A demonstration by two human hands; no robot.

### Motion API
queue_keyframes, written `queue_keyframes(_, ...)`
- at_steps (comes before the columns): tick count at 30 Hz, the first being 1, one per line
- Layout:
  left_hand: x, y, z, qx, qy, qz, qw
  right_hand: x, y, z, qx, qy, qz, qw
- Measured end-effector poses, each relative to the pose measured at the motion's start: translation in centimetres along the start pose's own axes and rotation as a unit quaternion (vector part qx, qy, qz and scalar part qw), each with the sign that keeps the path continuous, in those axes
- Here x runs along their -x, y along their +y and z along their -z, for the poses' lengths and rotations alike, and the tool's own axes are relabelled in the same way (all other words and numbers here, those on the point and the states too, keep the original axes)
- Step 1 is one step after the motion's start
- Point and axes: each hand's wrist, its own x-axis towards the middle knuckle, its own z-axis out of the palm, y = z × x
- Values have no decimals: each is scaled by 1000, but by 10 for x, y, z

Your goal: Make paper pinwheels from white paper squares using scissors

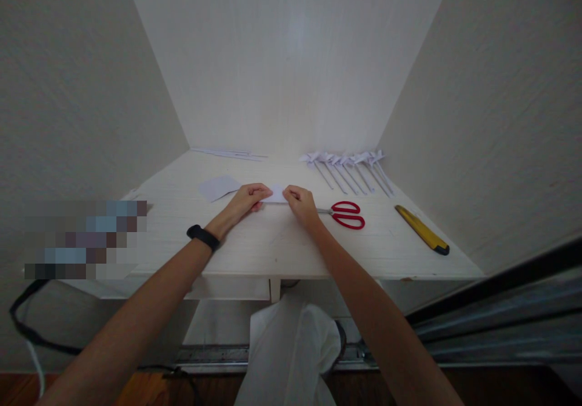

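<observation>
A small white piece of paper (276,195) is stretched between my hands just over the middle of the table. My left hand (253,196) pinches its left end, a black band round the wrist. Its right end is gripped by the closed fingers of my right hand (300,202). Scissors with red handles (348,214) lie right beside my right hand, their blades mostly hidden behind it. To the left of my left hand rest flat white paper squares (219,187). Whether the held paper is folded cannot be told clearly.
Several white paper pinwheels (348,166) on thin sticks lie in a row at the back right. Thin white sticks (230,153) lie along the back left. A yellow utility knife (422,230) is near the right edge of the white table (254,251). Walls enclose three sides.
</observation>
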Motion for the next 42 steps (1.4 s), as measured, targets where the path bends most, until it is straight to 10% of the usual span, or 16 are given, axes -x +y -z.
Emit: queue_keyframes(42, -5, -7, -5, 176, -51, -50, 982, -4, 10, -7, -171, -29, -50, 984)
